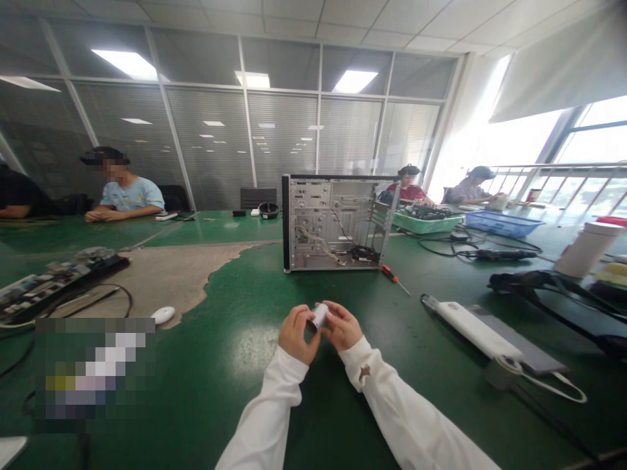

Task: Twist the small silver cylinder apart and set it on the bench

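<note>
A small whitish cylindrical object (320, 316) is held between my two hands, above the green table (245, 385). My left hand (298, 334) has its fingers and thumb curled round the object's left end. On the other side, my right hand (341, 325) pinches its right end. Beyond the hands stands an upright computer case (337, 222) with its side open, showing a metal frame and loose cables. A screwdriver (390, 274) with an orange and black handle lies by the case's lower right corner.
Power strips (63, 281) and black cables lie at the left, near a round white object (163, 316). A white power bank-like device (477, 329), black straps (548, 287), a green basket (426, 222) and a blue basket (502, 223) are right. People sit beyond.
</note>
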`<control>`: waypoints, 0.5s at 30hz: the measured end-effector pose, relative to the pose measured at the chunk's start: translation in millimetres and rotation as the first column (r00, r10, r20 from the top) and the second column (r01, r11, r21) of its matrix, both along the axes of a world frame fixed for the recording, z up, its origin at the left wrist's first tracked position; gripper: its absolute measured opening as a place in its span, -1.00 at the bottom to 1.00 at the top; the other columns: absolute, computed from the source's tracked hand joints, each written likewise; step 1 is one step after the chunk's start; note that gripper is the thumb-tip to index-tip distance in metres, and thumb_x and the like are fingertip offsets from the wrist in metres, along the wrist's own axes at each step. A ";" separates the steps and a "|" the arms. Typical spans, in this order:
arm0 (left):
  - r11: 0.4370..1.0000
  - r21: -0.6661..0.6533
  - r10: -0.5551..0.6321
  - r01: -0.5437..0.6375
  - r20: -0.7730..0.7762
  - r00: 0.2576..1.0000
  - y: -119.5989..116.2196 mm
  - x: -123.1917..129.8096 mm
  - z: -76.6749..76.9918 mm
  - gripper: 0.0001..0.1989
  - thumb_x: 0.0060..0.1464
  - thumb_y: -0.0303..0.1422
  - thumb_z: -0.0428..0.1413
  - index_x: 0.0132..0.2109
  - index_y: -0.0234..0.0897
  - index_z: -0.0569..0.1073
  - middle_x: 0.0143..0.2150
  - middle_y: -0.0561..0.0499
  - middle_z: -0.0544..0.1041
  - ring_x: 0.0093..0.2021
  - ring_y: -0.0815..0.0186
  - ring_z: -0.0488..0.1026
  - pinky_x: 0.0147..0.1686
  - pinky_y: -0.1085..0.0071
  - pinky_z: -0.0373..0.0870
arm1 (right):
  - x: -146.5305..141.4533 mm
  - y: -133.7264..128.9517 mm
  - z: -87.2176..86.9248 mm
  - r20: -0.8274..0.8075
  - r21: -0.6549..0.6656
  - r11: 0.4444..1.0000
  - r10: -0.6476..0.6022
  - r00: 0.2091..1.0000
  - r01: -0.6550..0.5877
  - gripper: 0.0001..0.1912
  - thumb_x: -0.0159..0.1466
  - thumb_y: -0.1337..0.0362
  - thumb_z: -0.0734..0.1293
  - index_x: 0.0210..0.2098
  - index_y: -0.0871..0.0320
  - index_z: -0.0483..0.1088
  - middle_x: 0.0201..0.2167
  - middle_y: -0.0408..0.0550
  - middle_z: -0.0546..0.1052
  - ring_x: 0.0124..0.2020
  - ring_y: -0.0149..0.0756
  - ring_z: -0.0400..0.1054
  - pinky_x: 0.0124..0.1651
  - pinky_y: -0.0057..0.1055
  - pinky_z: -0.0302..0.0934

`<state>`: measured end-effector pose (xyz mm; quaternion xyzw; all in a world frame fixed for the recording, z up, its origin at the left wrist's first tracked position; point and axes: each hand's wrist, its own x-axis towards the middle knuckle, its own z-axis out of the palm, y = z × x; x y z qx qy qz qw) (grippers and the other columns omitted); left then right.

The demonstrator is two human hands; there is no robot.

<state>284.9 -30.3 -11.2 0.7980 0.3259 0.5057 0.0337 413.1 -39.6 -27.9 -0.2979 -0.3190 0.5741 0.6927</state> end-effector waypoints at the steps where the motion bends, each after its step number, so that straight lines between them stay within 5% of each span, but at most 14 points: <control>1: 1.000 -0.022 0.008 -0.008 -0.009 1.000 1.0 0.1 -1.2 -0.79 -0.19 -0.48 0.01 -0.29 -0.28 0.26 -0.23 -0.09 0.34 -0.19 0.27 0.32 -0.23 0.35 0.28 | 0.7 -0.8 1.9 0.092 0.061 0.996 -0.068 0.993 0.063 -0.70 -0.06 0.30 0.34 -0.29 0.12 0.30 -0.22 -0.04 0.42 -0.28 -0.27 0.34 -0.32 -0.32 0.28; 3: 0.998 -0.065 0.013 -0.015 -0.028 1.000 3.4 0.5 -4.5 -0.75 -0.20 -0.46 0.02 -0.26 -0.28 0.24 -0.23 -0.09 0.35 -0.19 0.26 0.32 -0.24 0.33 0.28 | 1.4 -4.5 6.5 0.322 0.197 0.964 -0.235 0.917 0.178 -0.69 -0.03 0.30 0.32 -0.25 0.11 0.28 -0.20 -0.03 0.40 -0.20 -0.25 0.30 -0.23 -0.28 0.25; 5: 0.995 -0.103 0.004 -0.009 -0.041 0.999 5.9 0.8 -8.2 -0.68 -0.20 -0.45 0.03 -0.19 -0.29 0.23 -0.23 -0.08 0.35 -0.18 0.25 0.31 -0.22 0.31 0.27 | 1.0 -10.9 11.3 0.544 0.375 0.903 -0.398 0.739 0.210 -0.68 0.03 0.33 0.27 -0.19 0.11 0.26 -0.17 0.00 0.37 -0.13 -0.25 0.25 -0.14 -0.27 0.21; 9: 0.986 -0.165 -0.011 0.004 -0.038 0.999 10.8 0.4 -14.5 -0.61 -0.19 -0.46 0.02 -0.11 -0.28 0.25 -0.18 -0.09 0.33 -0.13 0.24 0.29 -0.19 0.32 0.26 | -3.6 -23.6 17.5 0.705 0.636 0.771 -0.600 0.377 0.039 -0.64 0.10 0.40 0.17 -0.09 0.10 0.22 -0.13 0.01 0.33 -0.06 -0.25 0.18 -0.03 -0.25 0.11; 15: 0.979 -0.205 0.017 -0.016 0.002 1.000 17.6 -2.3 -19.7 -0.67 -0.20 -0.43 0.07 -0.17 -0.24 0.36 -0.21 -0.05 0.36 -0.16 0.26 0.32 -0.18 0.35 0.27 | -8.0 -23.7 18.3 0.711 0.677 0.735 -0.648 0.272 -0.017 -0.54 0.08 0.40 0.18 -0.01 0.10 0.11 -0.13 0.01 0.34 -0.11 -0.26 0.22 -0.07 -0.27 0.16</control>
